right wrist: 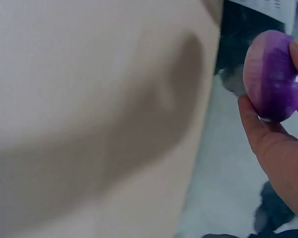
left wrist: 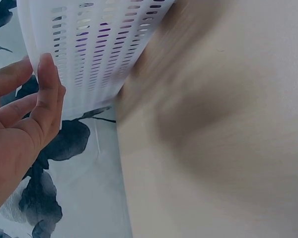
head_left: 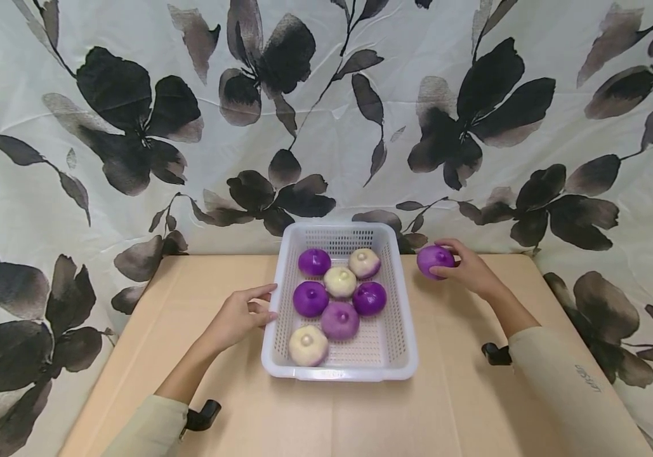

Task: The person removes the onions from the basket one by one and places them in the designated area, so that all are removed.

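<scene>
A white plastic basket [head_left: 397, 336] with slotted walls stands on the table and holds several round onions, some glossy purple, like the purple onion [head_left: 311, 299], others cream on top, like the pale onion [head_left: 308, 346]. My left hand [head_left: 240, 317] is at the basket's left rim. In the left wrist view, its fingertips [left wrist: 45, 62] lie on either side of the rim and pinch it. To the right of the basket, my right hand [head_left: 466, 270] holds another purple onion [head_left: 433, 260] between thumb and fingers. The right wrist view shows this held onion [right wrist: 270, 74] raised off the table.
The light wooden table [head_left: 446, 381] ends at a floral cloth [head_left: 360, 158] hanging behind it. The basket's far end is close to that cloth. Black wrist devices are on both forearms, the left device [head_left: 203, 416] and the right device [head_left: 496, 354].
</scene>
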The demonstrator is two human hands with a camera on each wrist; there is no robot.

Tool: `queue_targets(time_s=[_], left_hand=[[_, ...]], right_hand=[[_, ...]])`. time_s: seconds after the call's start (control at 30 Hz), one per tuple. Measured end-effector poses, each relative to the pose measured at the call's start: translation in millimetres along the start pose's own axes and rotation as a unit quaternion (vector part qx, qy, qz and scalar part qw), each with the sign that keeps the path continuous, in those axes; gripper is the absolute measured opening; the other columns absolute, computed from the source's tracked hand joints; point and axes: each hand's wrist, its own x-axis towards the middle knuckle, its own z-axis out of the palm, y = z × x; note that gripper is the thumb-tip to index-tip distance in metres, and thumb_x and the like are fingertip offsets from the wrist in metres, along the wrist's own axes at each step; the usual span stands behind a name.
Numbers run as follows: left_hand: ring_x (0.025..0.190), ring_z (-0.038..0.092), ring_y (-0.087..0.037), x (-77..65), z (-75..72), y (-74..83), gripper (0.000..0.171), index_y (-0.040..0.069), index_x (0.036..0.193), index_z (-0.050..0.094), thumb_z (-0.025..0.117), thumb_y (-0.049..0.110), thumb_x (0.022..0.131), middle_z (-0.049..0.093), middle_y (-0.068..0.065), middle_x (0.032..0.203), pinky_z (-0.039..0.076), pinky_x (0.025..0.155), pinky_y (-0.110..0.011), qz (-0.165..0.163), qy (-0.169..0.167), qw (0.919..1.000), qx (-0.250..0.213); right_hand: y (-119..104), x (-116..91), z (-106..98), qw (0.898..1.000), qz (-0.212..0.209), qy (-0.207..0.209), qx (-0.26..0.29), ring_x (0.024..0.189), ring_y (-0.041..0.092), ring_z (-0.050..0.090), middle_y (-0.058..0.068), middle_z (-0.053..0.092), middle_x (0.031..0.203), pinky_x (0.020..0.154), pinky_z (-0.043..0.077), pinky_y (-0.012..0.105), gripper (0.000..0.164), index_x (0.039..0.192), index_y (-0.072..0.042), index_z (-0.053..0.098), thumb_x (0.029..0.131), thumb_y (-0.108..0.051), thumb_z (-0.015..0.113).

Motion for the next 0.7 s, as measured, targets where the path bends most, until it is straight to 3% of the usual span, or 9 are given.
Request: queue_targets(time_s=[0.23, 0.4, 0.7], left_hand=[[0.087, 0.074, -0.019, -0.2, -1.6, 2.0, 0.063, -0.007, 0.149, 0.048, 0.072, -0.003, 0.091, 0.059, -0.029, 0.128, 0.066, 0.072, -0.033, -0.001, 0.000, 0.9999, 0.015], [0.084, 0.074, -0.016, 0.1, -2.6, 6.0, 0.063, -0.007, 0.149, 0.049, 0.073, -0.001, 0.091, 0.059, -0.030, 0.128, 0.067, 0.074, -0.040, 0.004, 0.001, 0.9997, 0.024], [0.086, 0.074, -0.019, -2.5, -2.8, 3.1, 0.064, -0.008, 0.149, 0.047, 0.072, -0.002, 0.091, 0.059, -0.031, 0.130, 0.067, 0.074, -0.040, 0.005, -0.009, 0.9999, 0.013]], right_hand=[[22.0, 13.7, 16.3, 0.998, 0.066, 0.017, -0.012, 0.136, 0.050, 0.044, 0.035, 0.046, 0.146, 0.114, 0.039, 0.063, 0.073, 0.154, -0.004, 0.039, 0.095, -0.028, 0.076], [23.9, 22.3, 25.2, 0.997, 0.074, 0.019, -0.014, 0.135, 0.051, 0.045, 0.037, 0.047, 0.145, 0.114, 0.040, 0.063, 0.069, 0.153, -0.002, 0.041, 0.096, -0.023, 0.074], [29.5, 28.8, 32.8, 0.996, 0.085, 0.018, -0.027, 0.142, 0.054, 0.038, 0.039, 0.040, 0.152, 0.121, 0.032, 0.065, 0.071, 0.156, 0.002, 0.037, 0.099, -0.024, 0.071]])
